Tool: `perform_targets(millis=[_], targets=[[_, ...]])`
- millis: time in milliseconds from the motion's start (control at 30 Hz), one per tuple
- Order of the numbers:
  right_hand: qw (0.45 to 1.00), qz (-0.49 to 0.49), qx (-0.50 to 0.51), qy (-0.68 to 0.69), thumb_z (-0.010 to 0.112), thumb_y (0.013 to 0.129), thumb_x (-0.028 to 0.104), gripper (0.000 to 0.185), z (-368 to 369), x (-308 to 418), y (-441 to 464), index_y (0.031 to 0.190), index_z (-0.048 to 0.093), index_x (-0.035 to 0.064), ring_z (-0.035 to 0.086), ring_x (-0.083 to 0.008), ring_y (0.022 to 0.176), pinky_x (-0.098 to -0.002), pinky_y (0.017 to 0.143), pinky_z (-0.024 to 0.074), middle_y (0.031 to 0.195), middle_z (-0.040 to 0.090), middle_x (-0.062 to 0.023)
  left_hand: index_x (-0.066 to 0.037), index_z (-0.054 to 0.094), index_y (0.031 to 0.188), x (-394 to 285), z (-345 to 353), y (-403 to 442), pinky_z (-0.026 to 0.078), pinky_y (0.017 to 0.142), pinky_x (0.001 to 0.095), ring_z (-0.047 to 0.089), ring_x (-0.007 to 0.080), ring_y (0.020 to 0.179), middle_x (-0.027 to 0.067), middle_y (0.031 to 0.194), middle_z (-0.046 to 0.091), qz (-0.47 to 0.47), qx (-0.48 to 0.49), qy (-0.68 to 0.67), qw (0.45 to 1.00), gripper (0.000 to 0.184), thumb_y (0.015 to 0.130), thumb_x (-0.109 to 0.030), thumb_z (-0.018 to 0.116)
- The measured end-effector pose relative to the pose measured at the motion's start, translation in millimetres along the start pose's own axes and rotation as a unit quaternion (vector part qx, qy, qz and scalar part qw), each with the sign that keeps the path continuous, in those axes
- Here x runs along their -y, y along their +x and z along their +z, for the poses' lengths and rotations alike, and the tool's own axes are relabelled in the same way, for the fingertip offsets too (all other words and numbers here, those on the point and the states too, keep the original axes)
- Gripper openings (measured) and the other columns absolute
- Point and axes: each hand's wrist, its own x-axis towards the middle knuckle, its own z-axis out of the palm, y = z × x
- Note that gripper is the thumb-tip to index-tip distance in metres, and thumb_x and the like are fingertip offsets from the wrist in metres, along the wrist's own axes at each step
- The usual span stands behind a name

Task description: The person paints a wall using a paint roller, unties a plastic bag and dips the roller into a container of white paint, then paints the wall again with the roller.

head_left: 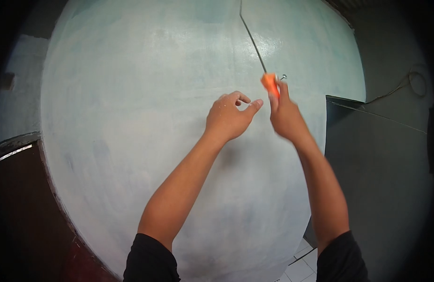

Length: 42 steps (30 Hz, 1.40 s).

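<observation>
In the head view, my right hand [285, 115] is closed around the orange handle [270, 85] of what looks like a paint roller. Its thin metal rod [254, 42] runs up and left, bends, and leaves the top of the view, so the roller end is hidden. My left hand [228, 115] is beside it, lower and to the left, with nothing in it. Its thumb points toward the right hand, the fingers are loosely bent, and small white specks show on its back. Both hands are in front of a pale blue-white wall [146, 117] with streaky, partly shiny paint.
A small shiny metal piece [284, 76], perhaps a nail or screw, shows just above my right fingers. At right are a grey wall [381, 155] and a looped wire [417, 84]. A dark doorway [24, 202] lies left; white floor tiles [299, 270] show below.
</observation>
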Motion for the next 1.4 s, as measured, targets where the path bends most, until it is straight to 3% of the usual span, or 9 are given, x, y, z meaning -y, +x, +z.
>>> perform_targets(millis=[33, 100, 267, 433, 700, 800, 900, 1033, 1400], targets=[[0.998, -0.045, -0.040, -0.019, 0.041, 0.108, 0.027, 0.049, 7.7, -7.6, 26.0, 0.151, 0.029, 0.0060, 0.068, -0.0526, 0.088, -0.0546, 0.075, 0.0555, 0.109, 0.067, -0.0358, -0.004, 0.073, 0.108, -1.4, -10.1, 0.2, 0.052, 0.093, 0.0413, 0.064, 0.0308, 0.111, 0.0202, 0.117, 0.070, 0.001, 0.005, 0.007, 1.000, 0.054, 0.091, -0.055, 0.069], [0.990, 0.114, 0.078, 0.028, 0.037, 0.109, 0.030, 0.049, -20.2, 47.5, 65.1, 0.151, 0.029, 0.0064, 0.071, -0.0425, 0.075, -0.0499, 0.063, 0.0575, 0.104, 0.069, -0.0305, -0.004, 0.072, 0.109, -3.5, -30.9, -3.4, 0.052, 0.093, 0.0417, 0.064, 0.0307, 0.112, 0.0201, 0.118, 0.070, -0.009, 0.002, 0.013, 1.000, 0.055, 0.091, -0.055, 0.069], [0.994, 0.084, 0.065, 0.027, 0.034, 0.108, 0.027, 0.053, -31.5, 83.4, 172.4, 0.156, 0.022, 0.0083, 0.058, -0.0213, 0.054, -0.0374, 0.044, 0.0462, 0.082, 0.063, -0.0169, -0.006, 0.070, 0.118, 11.7, -71.3, -10.8, 0.052, 0.094, 0.0429, 0.063, 0.0309, 0.114, 0.0186, 0.125, 0.064, -0.020, 0.005, 0.069, 0.997, 0.060, 0.092, -0.059, 0.065], [0.988, 0.123, 0.054, 0.072, 0.035, 0.106, 0.027, 0.050, -55.8, 125.7, 212.8, 0.155, 0.030, 0.0149, 0.040, -0.0101, 0.054, -0.0257, 0.047, 0.0376, 0.072, 0.045, -0.0023, -0.003, 0.071, 0.111, 30.5, -102.6, -23.0, 0.049, 0.100, 0.0424, 0.061, 0.0291, 0.118, 0.0160, 0.118, 0.070, -0.040, -0.011, 0.073, 0.996, 0.052, 0.094, -0.052, 0.067], [0.990, 0.127, 0.061, 0.029, 0.037, 0.110, 0.039, 0.053, -30.2, 104.3, 92.9, 0.154, 0.027, 0.0125, 0.052, -0.0179, 0.051, -0.0341, 0.042, 0.0428, 0.072, 0.052, -0.0088, -0.007, 0.069, 0.120, 42.3, -137.0, -32.6, 0.051, 0.095, 0.0431, 0.060, 0.0298, 0.114, 0.0183, 0.126, 0.063, -0.039, 0.041, 0.032, 0.998, 0.059, 0.092, -0.059, 0.066], [0.984, 0.151, 0.091, 0.002, 0.038, 0.110, 0.035, 0.050, -24.9, 87.7, -0.4, 0.151, 0.029, 0.0080, 0.068, -0.0386, 0.064, -0.0487, 0.060, 0.0546, 0.090, 0.070, -0.0286, -0.007, 0.070, 0.115, 38.3, -137.4, -43.3, 0.049, 0.097, 0.0427, 0.060, 0.0289, 0.115, 0.0163, 0.121, 0.066, -0.036, 0.051, 0.006, 0.998, 0.054, 0.092, -0.056, 0.067], [0.976, 0.186, 0.109, 0.022, 0.040, 0.110, 0.033, 0.047, -23.4, 75.4, -113.3, 0.149, 0.031, 0.0067, 0.062, -0.0559, 0.108, -0.0542, 0.091, 0.0509, 0.114, 0.064, -0.0390, -0.007, 0.071, 0.110, 52.5, -131.3, -51.4, 0.048, 0.099, 0.0435, 0.060, 0.0298, 0.117, 0.0158, 0.118, 0.068, -0.004, 0.063, -0.008, 0.998, 0.050, 0.093, -0.054, 0.068], [0.952, 0.263, 0.157, -0.002, 0.041, 0.109, 0.025, 0.046, -43.7, 115.4, -239.9, 0.148, 0.028, 0.0044, 0.066, -0.0495, 0.073, -0.0509, 0.068, 0.0495, 0.082, 0.065, -0.0301, -0.007, 0.071, 0.112, 52.7, -129.3, -74.2, 0.049, 0.097, 0.0440, 0.060, 0.0312, 0.117, 0.0176, 0.120, 0.067, 0.006, 0.099, -0.006, 0.995, 0.050, 0.093, -0.053, 0.069], [0.915, 0.357, 0.190, -0.005, 0.047, 0.106, 0.016, 0.049, -75.9, 139.1, -393.4, 0.150, 0.030, 0.0039, 0.065, -0.0358, 0.065, -0.0448, 0.065, 0.0503, 0.077, 0.064, -0.0205, -0.006, 0.071, 0.115, 87.0, -106.1, -121.4, 0.050, 0.096, 0.0436, 0.060, 0.0319, 0.118, 0.0181, 0.122, 0.067, -0.016, 0.174, -0.055, 0.983, 0.051, 0.093, -0.052, 0.069]])
